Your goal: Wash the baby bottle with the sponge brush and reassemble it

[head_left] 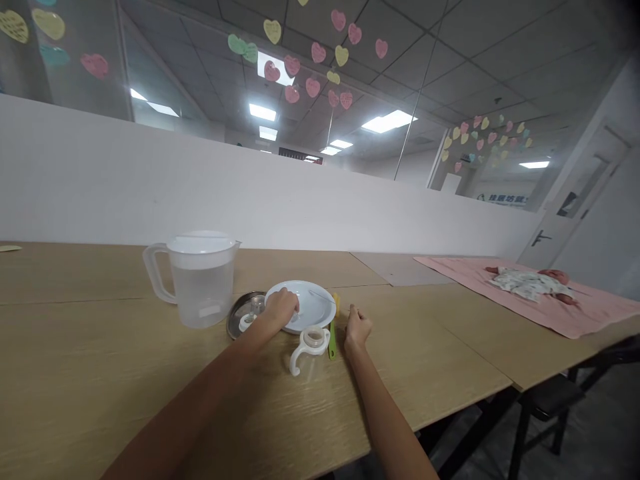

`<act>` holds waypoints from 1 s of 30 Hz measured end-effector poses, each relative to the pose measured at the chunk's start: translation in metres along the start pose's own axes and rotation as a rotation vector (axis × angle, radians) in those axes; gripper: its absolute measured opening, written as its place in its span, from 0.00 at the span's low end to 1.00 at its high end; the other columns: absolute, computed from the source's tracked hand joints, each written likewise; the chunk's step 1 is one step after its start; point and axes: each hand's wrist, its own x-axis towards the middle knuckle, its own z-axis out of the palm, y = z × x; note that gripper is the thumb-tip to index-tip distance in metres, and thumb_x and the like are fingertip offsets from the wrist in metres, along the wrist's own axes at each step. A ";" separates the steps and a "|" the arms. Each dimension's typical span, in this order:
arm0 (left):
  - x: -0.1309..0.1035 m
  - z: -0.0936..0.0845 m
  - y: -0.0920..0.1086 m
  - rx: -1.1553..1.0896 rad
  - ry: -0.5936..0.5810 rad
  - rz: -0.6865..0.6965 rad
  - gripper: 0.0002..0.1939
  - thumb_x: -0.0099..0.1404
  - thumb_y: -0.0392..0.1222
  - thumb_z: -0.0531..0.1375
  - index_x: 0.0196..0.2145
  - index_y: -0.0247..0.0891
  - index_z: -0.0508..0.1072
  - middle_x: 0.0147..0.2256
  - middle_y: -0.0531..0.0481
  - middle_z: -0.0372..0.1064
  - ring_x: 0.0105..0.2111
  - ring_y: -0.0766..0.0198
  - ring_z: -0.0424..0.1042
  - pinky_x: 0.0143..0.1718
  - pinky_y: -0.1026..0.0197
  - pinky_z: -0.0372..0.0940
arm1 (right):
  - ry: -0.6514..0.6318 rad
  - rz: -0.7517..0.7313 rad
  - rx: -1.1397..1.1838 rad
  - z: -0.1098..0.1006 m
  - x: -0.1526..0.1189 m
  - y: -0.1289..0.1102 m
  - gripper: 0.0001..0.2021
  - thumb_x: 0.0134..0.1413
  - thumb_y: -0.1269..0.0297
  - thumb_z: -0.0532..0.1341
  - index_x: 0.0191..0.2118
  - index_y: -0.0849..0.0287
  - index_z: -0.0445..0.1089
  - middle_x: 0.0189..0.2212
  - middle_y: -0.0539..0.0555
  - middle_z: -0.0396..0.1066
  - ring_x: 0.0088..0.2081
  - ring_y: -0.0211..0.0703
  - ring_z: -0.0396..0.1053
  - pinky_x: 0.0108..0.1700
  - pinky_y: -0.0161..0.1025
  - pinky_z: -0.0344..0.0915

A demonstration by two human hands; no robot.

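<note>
My left hand [283,307] reaches over a white plate [314,310], its fingers closed and pointing down. What they hold, if anything, is hidden behind the hand. My right hand [358,327] is curled closed at the plate's right, with nothing visible in it. Between my forearms stands a clear baby bottle [311,360] with a white two-handled collar and an open top. Beside it lies a brush [333,340] with a green handle and a yellow end. A round metal tray [233,319], partly behind my left wrist, bears a white ring and a small clear part.
A large translucent pitcher [203,290] with a white lid stands left of the tray. Far right, a baby doll [530,283] in patterned clothes lies on a pink cloth [465,283]. A white wall [125,187] borders the wooden table [100,373]; a dark chair [555,397] stands right.
</note>
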 end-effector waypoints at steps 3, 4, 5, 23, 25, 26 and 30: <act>0.002 0.003 -0.002 -0.074 -0.012 0.056 0.07 0.53 0.33 0.59 0.25 0.39 0.78 0.31 0.47 0.75 0.34 0.60 0.72 0.36 0.64 0.63 | 0.061 0.021 -0.040 0.000 0.000 0.000 0.18 0.48 0.55 0.52 0.15 0.53 0.46 0.11 0.41 0.36 0.18 0.32 0.39 0.17 0.33 0.39; 0.003 0.003 -0.002 -0.106 -0.009 0.072 0.07 0.54 0.35 0.58 0.27 0.40 0.78 0.32 0.49 0.76 0.35 0.61 0.72 0.37 0.65 0.63 | 0.073 0.030 -0.049 0.001 0.000 0.000 0.18 0.47 0.56 0.53 0.15 0.53 0.46 0.11 0.42 0.37 0.18 0.32 0.40 0.17 0.32 0.40; 0.005 0.003 -0.002 -0.138 0.005 0.081 0.08 0.56 0.36 0.58 0.30 0.41 0.78 0.34 0.50 0.76 0.36 0.62 0.72 0.39 0.65 0.63 | 0.084 0.039 -0.057 0.001 -0.001 -0.001 0.17 0.47 0.56 0.53 0.15 0.53 0.47 0.12 0.42 0.37 0.18 0.32 0.40 0.17 0.32 0.40; -0.034 -0.068 0.059 -0.905 0.098 0.084 0.18 0.57 0.47 0.59 0.42 0.33 0.72 0.36 0.43 0.75 0.33 0.62 0.74 0.34 0.62 0.68 | -0.058 0.107 0.010 0.004 -0.010 -0.008 0.22 0.46 0.46 0.56 0.16 0.58 0.54 0.13 0.43 0.47 0.20 0.32 0.46 0.22 0.31 0.48; -0.040 -0.071 0.066 -0.884 0.061 0.118 0.16 0.59 0.47 0.58 0.42 0.34 0.72 0.37 0.43 0.75 0.34 0.61 0.74 0.35 0.61 0.68 | -0.077 0.110 0.019 0.005 -0.011 -0.008 0.23 0.46 0.45 0.57 0.16 0.58 0.54 0.13 0.43 0.48 0.20 0.32 0.47 0.22 0.31 0.49; -0.042 -0.072 0.068 -0.864 0.038 0.135 0.16 0.59 0.46 0.58 0.41 0.34 0.72 0.36 0.43 0.75 0.35 0.61 0.74 0.36 0.61 0.68 | -0.086 0.109 0.021 0.005 -0.011 -0.008 0.23 0.46 0.44 0.57 0.16 0.58 0.55 0.13 0.43 0.49 0.20 0.32 0.47 0.22 0.31 0.49; -0.045 -0.075 0.072 -0.779 -0.058 0.206 0.14 0.59 0.46 0.58 0.40 0.34 0.73 0.35 0.46 0.75 0.36 0.61 0.73 0.39 0.61 0.67 | -0.155 0.066 0.016 0.007 -0.012 -0.006 0.24 0.46 0.42 0.55 0.17 0.60 0.58 0.14 0.44 0.52 0.21 0.33 0.50 0.24 0.31 0.51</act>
